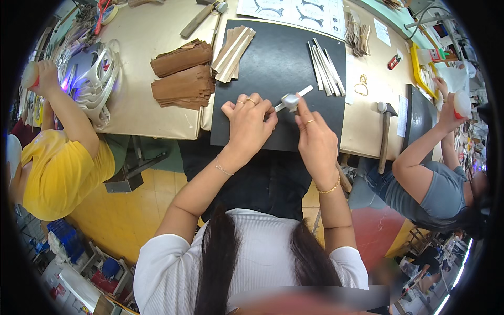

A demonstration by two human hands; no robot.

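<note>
My right hand (317, 134) grips a hammer (290, 101), its metal head over a narrow white strip (305, 92) on the black board (281, 58). From this view I cannot tell whether the head touches the strip. My left hand (249, 123) rests on the board, its thumb and fingers closed on the strip's near end. Beyond that hand lies a fanned bundle of beige and white strips (233, 52). More loose white strips (326, 68) lie at the board's right side.
Stacks of brown strips (181, 86) sit left of the board. One hammer (202, 21) lies at the far left, another hammer (386, 131) at the right. A printed sheet (294, 13) lies behind the board, rubber bands (361, 85) to its right. Co-workers sit on both sides.
</note>
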